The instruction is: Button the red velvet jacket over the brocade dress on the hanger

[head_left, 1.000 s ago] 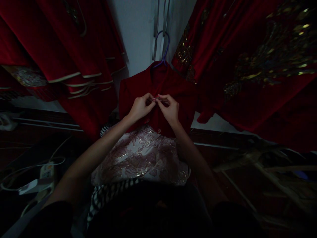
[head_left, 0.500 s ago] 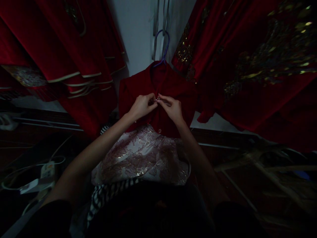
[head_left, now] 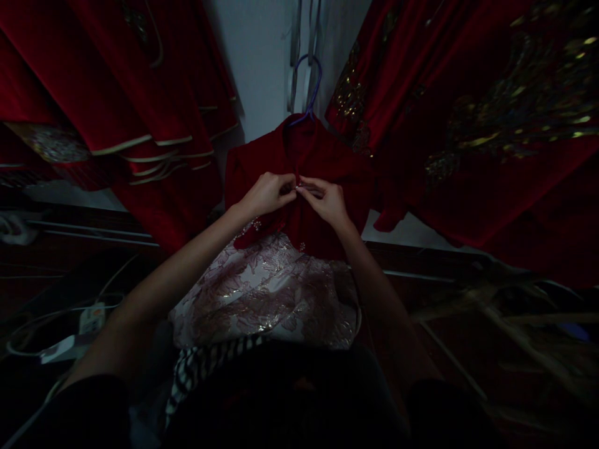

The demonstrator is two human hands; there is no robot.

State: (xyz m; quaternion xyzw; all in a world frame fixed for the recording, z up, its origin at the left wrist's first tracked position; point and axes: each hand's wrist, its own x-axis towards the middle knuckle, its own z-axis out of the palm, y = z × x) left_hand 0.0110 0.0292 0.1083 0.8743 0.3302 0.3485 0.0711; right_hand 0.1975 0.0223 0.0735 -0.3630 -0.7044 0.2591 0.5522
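A short red jacket [head_left: 255, 153] hangs by its collar on a purple hanger [head_left: 319, 78]. At its front opening my left hand [head_left: 269, 193] and my right hand [head_left: 329, 201] meet, fingertips pinched together on the two edges. A tiny shiny fastener glints between them, mostly covered by the fingers. Lower on the front edge shows a small ornate button [head_left: 302, 247], and another sparkling one [head_left: 256, 223] shows by my left wrist. Under the jacket, pinkish floral brocade fabric [head_left: 266, 280] spreads over my lap.
Red garments with pale trim [head_left: 163, 143] hang at the left, and a red garment with gold sequins [head_left: 505, 125] at the right. Metal handles [head_left: 294, 43] hold the hanger. A power strip [head_left: 92, 318] with cables lies at lower left. Black-and-white striped cloth [head_left: 187, 368] borders the brocade.
Both hands stay pinched at the same spot on the jacket front. My left forearm has shifted slightly left and up, uncovering the jacket's lower left edge and its button.
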